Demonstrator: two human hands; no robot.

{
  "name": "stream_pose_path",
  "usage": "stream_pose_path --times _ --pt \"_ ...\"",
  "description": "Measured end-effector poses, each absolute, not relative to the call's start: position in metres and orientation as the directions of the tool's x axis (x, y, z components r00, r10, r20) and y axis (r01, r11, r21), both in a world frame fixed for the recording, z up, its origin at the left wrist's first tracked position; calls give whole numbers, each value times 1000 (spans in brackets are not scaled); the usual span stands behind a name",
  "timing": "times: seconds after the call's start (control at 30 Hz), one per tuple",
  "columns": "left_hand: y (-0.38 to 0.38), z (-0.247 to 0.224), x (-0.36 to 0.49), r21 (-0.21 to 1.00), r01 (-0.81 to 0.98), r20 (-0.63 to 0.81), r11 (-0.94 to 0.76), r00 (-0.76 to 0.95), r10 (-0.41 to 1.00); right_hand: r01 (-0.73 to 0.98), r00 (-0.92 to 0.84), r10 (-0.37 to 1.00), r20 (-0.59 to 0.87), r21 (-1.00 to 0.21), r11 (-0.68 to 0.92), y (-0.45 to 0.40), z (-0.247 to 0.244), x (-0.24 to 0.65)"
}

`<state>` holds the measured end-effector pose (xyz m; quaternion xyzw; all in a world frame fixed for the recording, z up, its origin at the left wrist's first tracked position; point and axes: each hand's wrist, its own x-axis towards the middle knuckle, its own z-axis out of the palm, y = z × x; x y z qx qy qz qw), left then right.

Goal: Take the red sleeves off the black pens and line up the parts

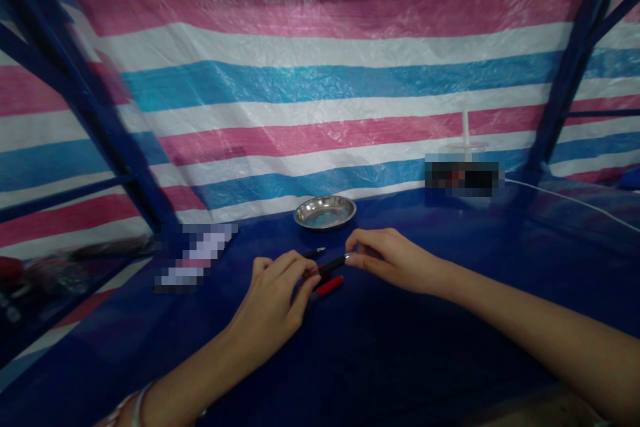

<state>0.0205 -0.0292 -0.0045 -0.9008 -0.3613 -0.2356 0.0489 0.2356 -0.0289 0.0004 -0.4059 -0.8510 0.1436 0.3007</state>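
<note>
Between my two hands is a black pen [333, 265], tilted slightly up to the right. My left hand [280, 283] pinches its left end between thumb and fingers. At the silvery right end, the thumb and index finger of my right hand [385, 253] are closed on its tip. Behind the left fingers, another dark pen with a silvery tip [315, 253] lies on the blue table [400, 360]. A red-capped pen [330, 287] rests just below the held one, its left part hidden by my left hand.
A shallow oval metal dish [325, 213] stands at the table's back edge. Back right is a blurred-out cup with a straw [465, 130], near a white cable [575, 197]. A pixelated flat item [197, 257] lies at left. Blue metal posts [570, 67] and a striped tarp [320, 87] enclose the table.
</note>
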Motion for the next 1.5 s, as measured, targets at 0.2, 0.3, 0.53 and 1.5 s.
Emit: stream_pose_path --times 0.2,0.3,0.53,1.5 --pt "-29 -5 20 84 669 467 -739 629 622 566 -522 726 448 -455 687 -27 -1 234" --pt "-28 -4 21 82 672 462 -736 628 626 547 -514 731 449 -484 683 -28 -1 234" --pt "-29 -4 21 70 678 465 -731 626 626 528 -492 770 406 -564 635 -29 0 234" --pt "-4 -3 0 -311 853 308 -418 507 805 821 -388 840 379 -274 502 -13 -9 250"
